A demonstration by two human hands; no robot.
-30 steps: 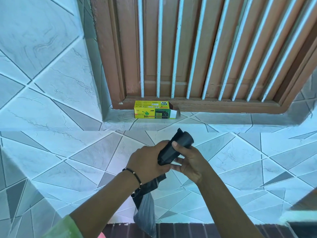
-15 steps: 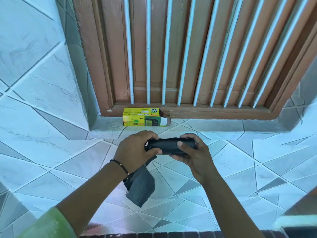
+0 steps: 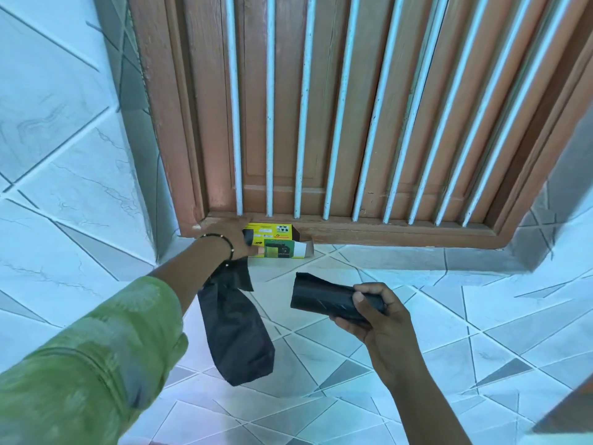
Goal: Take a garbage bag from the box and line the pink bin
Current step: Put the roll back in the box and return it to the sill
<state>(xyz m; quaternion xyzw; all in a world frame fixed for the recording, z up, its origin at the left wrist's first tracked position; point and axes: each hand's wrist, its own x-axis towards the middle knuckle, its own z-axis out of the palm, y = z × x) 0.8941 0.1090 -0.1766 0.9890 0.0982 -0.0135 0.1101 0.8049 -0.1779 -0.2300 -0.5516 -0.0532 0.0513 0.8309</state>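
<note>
My left hand (image 3: pixel 239 240), clutching a limp black plastic bag (image 3: pixel 239 329), steadies the yellow-green cardboard box (image 3: pixel 277 242); my right hand (image 3: pixel 373 311) closes around the black bag roll (image 3: pixel 324 297), likely for reinsertion.

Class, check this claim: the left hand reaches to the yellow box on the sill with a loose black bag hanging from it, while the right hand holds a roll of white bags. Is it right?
Not quite. The head view shows the roll of bags in the right hand is black, not white. The rest stands: the left hand reaches the yellow box with a loose black bag hanging.

The box (image 3: pixel 276 240) sits on the tiled sill (image 3: pixel 401 256) against the window frame's (image 3: pixel 385 231) left corner; the sill's right stretch lies bare, barred above.
</note>
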